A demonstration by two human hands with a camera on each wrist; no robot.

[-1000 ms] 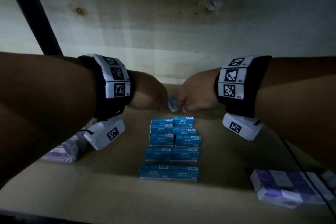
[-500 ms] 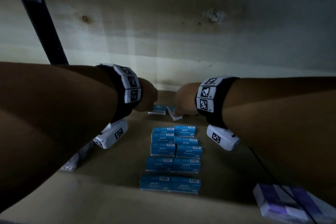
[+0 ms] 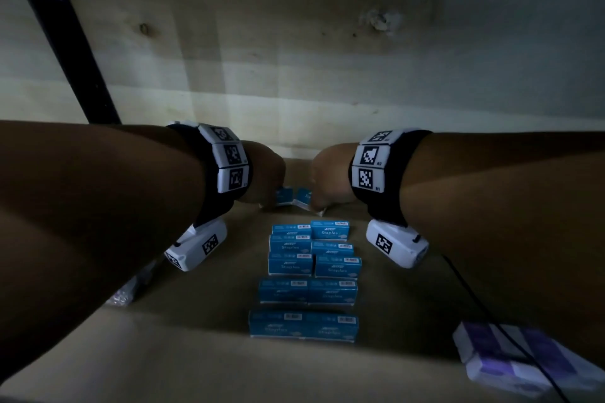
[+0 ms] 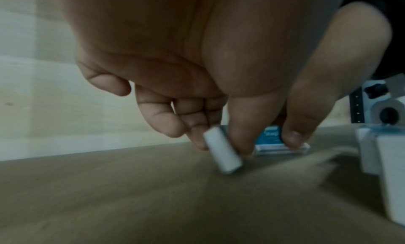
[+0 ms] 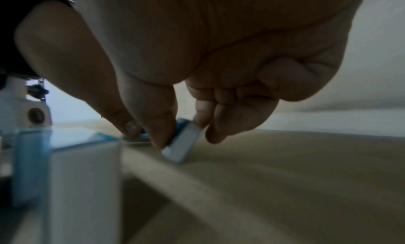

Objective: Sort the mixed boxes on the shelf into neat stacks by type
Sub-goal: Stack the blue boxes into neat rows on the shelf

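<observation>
A dim wooden shelf runs back to a pale plank wall with two knots in it; a black upright post slants along the far left. The board is tan and smooth, its front edge nearest the camera.

Down the middle of the shelf stand the blue staple boxes, set in pairs, row behind row, from near the front edge towards the wall. Bare board lies open on both sides of these rows. At the front right corner sit purple and white boxes, with a thin black cable crossing over them. More pale boxes show dimly at the left, half hidden under the forearm.

Both hands work at the back, just beyond the last row and close to the wall. The left hand pinches a small blue box between thumb and fingertips, tilted, its low corner at the board. The right hand likewise pinches a second blue box, tilted on one edge. The two boxes lie just beside each other in the head view, between the hands.
</observation>
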